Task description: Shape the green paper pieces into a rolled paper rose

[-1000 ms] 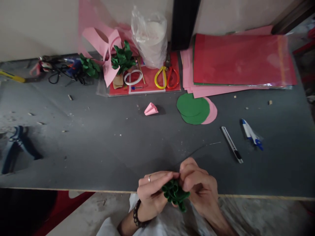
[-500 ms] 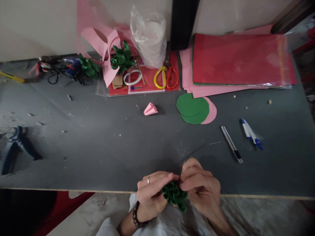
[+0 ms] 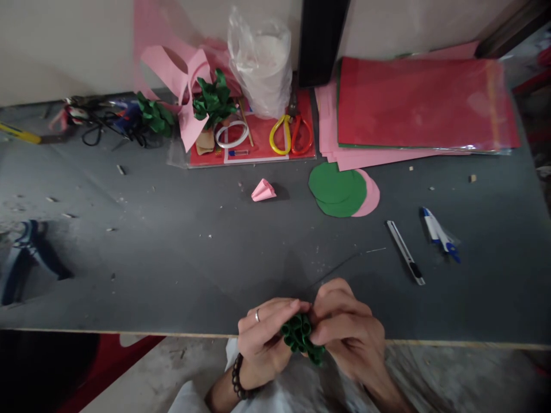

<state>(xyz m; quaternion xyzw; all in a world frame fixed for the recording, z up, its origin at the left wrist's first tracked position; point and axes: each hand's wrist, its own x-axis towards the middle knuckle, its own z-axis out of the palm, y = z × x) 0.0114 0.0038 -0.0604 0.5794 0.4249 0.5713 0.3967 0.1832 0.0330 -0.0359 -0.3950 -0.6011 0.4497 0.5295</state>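
A small green curled paper piece sits between both of my hands at the near edge of the grey table. My left hand, with a ring and a bead bracelet, grips it from the left. My right hand pinches it from the right, fingers curled over its top. Most of the green piece is hidden by my fingers.
Green and pink paper circles and a pink paper cone lie mid-table. A utility knife and a blue-white tool lie at right. Red and pink sheets, scissors, a plastic bag and green paper bunches line the back.
My hands have shifted slightly while working the green piece; my right fingers now cover more of it. Nothing else on the table moved.
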